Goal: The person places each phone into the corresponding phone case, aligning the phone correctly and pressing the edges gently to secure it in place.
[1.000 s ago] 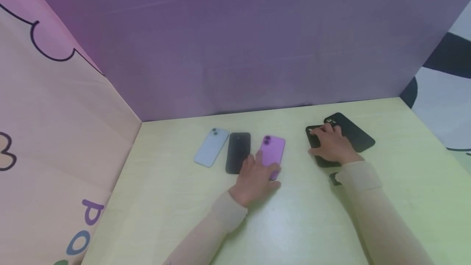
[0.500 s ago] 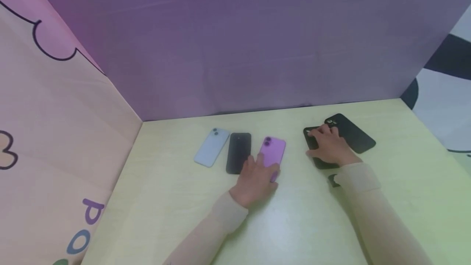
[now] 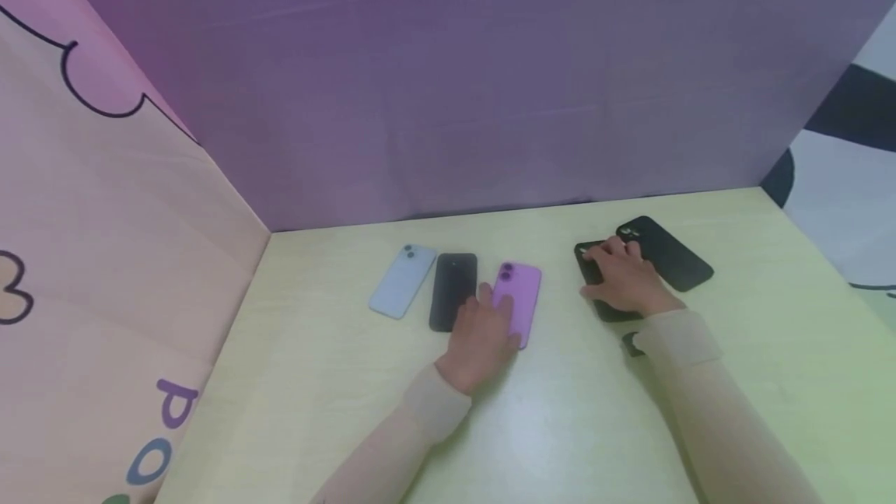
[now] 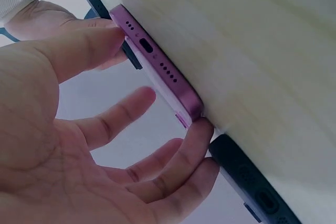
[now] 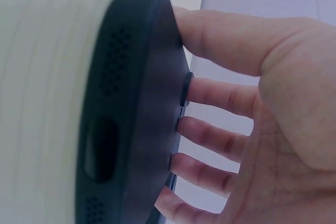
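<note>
Purple phone [image 3: 526, 286]: flat, lilac back up, two dark lenses, under the left hand [image 3: 479, 341]
Grip there: half spread, thumb and fingertip pinching its near end
Right hand [image 3: 630, 278]: splayed fingertips touching a black phone [image 3: 593, 274] beneath
Left of the grip: dark phone [image 3: 453, 282]

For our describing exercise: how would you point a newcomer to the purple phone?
In the head view, cross the table to the left hand. It partly covers the purple phone, the rightmost in a row of three. Its colour sets it apart from the black phone, middle, and blue phone, left.
</note>
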`<state>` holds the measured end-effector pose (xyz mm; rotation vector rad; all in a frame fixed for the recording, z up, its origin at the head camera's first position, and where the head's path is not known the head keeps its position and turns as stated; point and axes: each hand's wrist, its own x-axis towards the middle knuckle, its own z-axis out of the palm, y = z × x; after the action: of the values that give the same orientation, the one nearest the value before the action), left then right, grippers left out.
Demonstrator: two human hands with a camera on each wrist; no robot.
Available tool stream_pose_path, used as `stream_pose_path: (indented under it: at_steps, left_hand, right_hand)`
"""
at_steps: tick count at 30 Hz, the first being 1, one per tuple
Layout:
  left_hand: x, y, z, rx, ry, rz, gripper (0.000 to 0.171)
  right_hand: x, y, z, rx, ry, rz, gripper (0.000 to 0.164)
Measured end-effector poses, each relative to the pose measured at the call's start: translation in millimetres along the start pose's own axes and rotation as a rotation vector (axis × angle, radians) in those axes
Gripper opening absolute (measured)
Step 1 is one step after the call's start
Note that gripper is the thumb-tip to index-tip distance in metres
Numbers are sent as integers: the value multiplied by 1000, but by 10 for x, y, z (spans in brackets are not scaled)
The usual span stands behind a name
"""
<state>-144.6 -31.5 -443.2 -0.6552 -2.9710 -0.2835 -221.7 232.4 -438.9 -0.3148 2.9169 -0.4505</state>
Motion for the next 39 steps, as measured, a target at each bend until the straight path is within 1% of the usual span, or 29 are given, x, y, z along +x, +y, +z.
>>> stream_pose_path:
  at_steps: [4,8,11,15,17,21,24,29,34,37,39]
  left_hand:
    - [12,12,33,-28,9,-35,42]
    - [43,38,78,-21,-19,-52,46]
    - [67,64,81,-22,-46,-71,51]
    - [104,89,82,-4,-52,-103,60]
    - [118,102,90,17,-45,-114,61]
    - [134,130,84,29,-37,-149,59]
    - [147,137,75,-2,-41,-192,60]
    - [180,111,64,-86,-70,-249,76]
    - [203,98,30,-119,-119,-279,84]
    - [213,83,19,-127,-153,-285,88]
    - [223,65,14,-135,-179,-288,87]
  right_hand:
    - [20,11,-1,-3,0,-1,65]
    - [16,31,-6,-1,0,5,65]
    - [5,33,-9,4,0,11,66]
    - [6,20,-6,9,6,9,66]
    - [7,12,-5,8,7,5,66]
    - [13,7,1,4,1,3,66]
    - [14,11,3,2,2,8,66]
    - [0,26,7,-4,15,4,66]
    - [-14,30,8,-11,22,-2,64]
    - [-19,42,13,-9,16,-1,64]
    - [-17,51,16,-7,12,1,64]
